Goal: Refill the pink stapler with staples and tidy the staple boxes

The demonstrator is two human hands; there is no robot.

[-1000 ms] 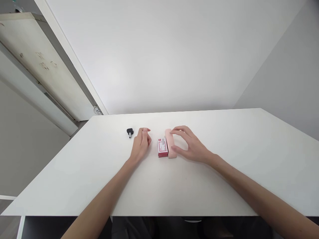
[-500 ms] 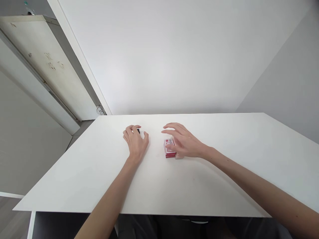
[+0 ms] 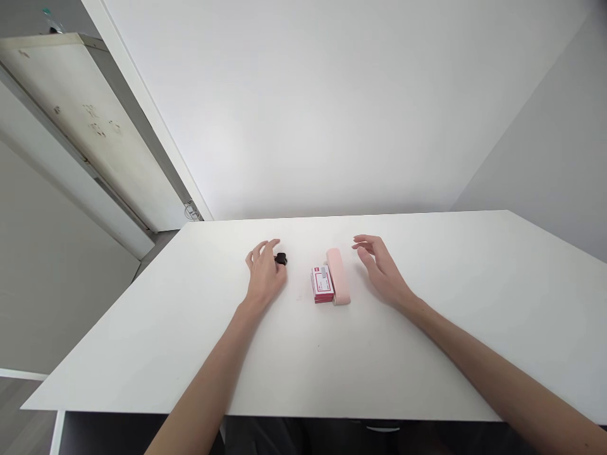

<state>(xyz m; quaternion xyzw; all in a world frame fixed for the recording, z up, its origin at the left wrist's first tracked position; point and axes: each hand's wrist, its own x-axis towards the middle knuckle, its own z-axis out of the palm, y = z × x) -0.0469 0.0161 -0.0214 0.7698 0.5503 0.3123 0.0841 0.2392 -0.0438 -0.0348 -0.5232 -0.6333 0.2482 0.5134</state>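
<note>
A small black clip point(image 3: 281, 258), perhaps a binder clip, lies by the thumb of my left hand point(image 3: 263, 272). The fingers there are spread and curved above it, with the thumb tip close to its near side; whether they touch is unclear. Beside a pink stapler point(image 3: 338, 278), my right hand point(image 3: 382, 268) hovers at the right with fingers loosely bent, the thumb apart from them and nothing held. Against the stapler's left side sits a short stack of red-and-white small boxes point(image 3: 323, 284), like staple boxes.
The white table point(image 3: 408, 360) reaches to a white wall point(image 3: 332, 114) at the back. A pale cabinet-like panel point(image 3: 95, 126) stands at the far left, beyond the table edge. Below the near edge is a dark opening point(image 3: 114, 433).
My right hand has moved right, off the boxes and stapler, uncovering both. My left hand has shifted slightly right, and the black clip now lies farther right and shows more fully.
</note>
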